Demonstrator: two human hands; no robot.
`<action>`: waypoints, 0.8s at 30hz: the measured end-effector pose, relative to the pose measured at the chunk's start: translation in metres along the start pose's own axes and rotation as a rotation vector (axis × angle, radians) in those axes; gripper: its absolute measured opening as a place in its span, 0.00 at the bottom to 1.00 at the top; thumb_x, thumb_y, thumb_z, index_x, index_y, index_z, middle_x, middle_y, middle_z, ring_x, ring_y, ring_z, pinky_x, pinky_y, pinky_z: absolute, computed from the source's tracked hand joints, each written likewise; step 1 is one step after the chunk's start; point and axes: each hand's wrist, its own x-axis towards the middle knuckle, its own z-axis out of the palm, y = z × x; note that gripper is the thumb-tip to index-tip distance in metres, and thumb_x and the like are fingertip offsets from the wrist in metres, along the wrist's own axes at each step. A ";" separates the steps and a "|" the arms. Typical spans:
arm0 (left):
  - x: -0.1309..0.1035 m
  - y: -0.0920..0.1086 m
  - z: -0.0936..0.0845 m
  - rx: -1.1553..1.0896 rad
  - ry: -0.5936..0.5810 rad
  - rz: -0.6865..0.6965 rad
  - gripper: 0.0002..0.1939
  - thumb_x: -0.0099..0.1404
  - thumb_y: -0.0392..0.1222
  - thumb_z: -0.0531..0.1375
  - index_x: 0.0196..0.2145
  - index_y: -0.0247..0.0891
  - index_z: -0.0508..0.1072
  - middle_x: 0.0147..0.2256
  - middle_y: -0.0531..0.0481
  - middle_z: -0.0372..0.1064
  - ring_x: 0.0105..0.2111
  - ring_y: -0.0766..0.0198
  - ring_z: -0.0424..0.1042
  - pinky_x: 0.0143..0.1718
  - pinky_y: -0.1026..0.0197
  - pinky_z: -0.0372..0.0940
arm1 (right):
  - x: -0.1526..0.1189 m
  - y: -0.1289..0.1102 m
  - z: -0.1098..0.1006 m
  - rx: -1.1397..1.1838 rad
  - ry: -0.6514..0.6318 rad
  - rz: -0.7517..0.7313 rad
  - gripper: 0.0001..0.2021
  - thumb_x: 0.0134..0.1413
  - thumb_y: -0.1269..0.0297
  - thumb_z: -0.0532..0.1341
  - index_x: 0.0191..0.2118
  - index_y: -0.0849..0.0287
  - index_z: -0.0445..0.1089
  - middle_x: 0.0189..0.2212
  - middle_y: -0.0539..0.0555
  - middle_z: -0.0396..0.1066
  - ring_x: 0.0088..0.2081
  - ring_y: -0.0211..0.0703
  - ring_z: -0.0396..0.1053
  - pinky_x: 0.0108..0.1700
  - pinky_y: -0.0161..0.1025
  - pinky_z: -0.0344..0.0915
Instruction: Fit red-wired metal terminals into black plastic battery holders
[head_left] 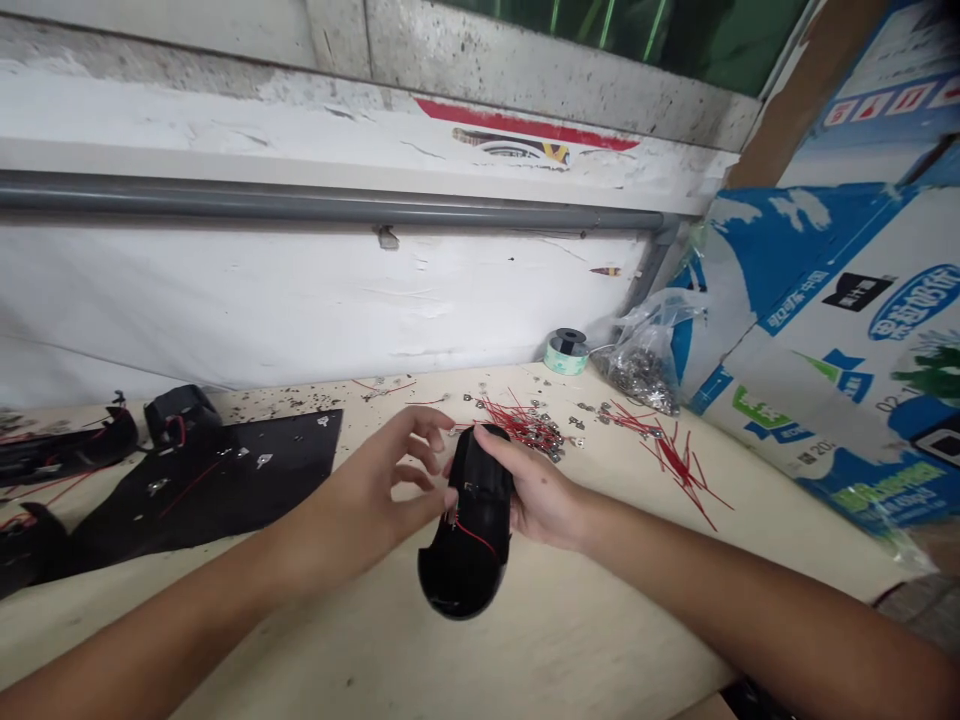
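A black plastic housing [463, 570], long and rounded at the near end, is held above the table in my right hand [544, 490]. The right thumb lies over its far end, with the other fingers mostly hidden behind. Inside the hollow shell, a thin red wire [477, 534] runs across from a small metal piece near the left edge. My left hand [397, 480] is at the housing's left side, its fingers curved and apart. The left thumb tip touches the shell's edge beside the metal piece; I see nothing gripped in that hand.
Beyond the housing lies a pile of red wires with metal contacts [525, 425]; another red wire bunch [679, 462] is farther right. A tape roll [565, 352] and a plastic bag of metal parts [641, 370] stand behind. More black housings [184, 415] and a black sheet [277, 470] lie left. Cartons [840, 350] border the right.
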 end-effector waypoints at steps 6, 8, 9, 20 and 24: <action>0.000 -0.006 0.018 -0.672 -0.194 -0.378 0.20 0.66 0.50 0.62 0.52 0.40 0.69 0.48 0.43 0.73 0.47 0.54 0.74 0.51 0.51 0.66 | 0.003 0.001 -0.004 -0.110 0.008 -0.035 0.25 0.56 0.39 0.61 0.31 0.61 0.68 0.20 0.49 0.65 0.21 0.36 0.65 0.20 0.30 0.63; -0.002 -0.007 0.025 -0.761 -0.176 -0.417 0.23 0.65 0.49 0.63 0.55 0.40 0.68 0.47 0.42 0.75 0.47 0.54 0.75 0.52 0.51 0.65 | 0.005 0.003 -0.004 -0.172 0.069 -0.094 0.24 0.55 0.40 0.62 0.32 0.60 0.68 0.19 0.48 0.65 0.18 0.35 0.63 0.18 0.30 0.60; -0.002 -0.008 0.028 -0.788 -0.166 -0.425 0.23 0.65 0.48 0.64 0.55 0.39 0.68 0.46 0.41 0.76 0.47 0.53 0.75 0.52 0.51 0.65 | 0.006 0.004 -0.004 -0.187 0.091 -0.122 0.23 0.55 0.40 0.63 0.34 0.60 0.68 0.19 0.47 0.65 0.17 0.34 0.62 0.16 0.30 0.59; -0.003 -0.010 0.033 -0.908 -0.024 -0.424 0.16 0.63 0.46 0.66 0.45 0.35 0.71 0.39 0.41 0.79 0.38 0.56 0.79 0.38 0.60 0.66 | -0.003 -0.004 -0.001 -0.266 -0.032 -0.030 0.15 0.50 0.60 0.67 0.40 0.58 0.64 0.20 0.44 0.66 0.14 0.31 0.60 0.12 0.27 0.55; -0.003 -0.009 0.034 -0.901 -0.015 -0.408 0.15 0.62 0.45 0.67 0.42 0.35 0.72 0.35 0.43 0.79 0.34 0.58 0.79 0.35 0.62 0.66 | -0.002 -0.004 -0.001 -0.269 -0.088 -0.030 0.15 0.49 0.61 0.67 0.40 0.59 0.65 0.22 0.45 0.68 0.15 0.32 0.61 0.12 0.28 0.58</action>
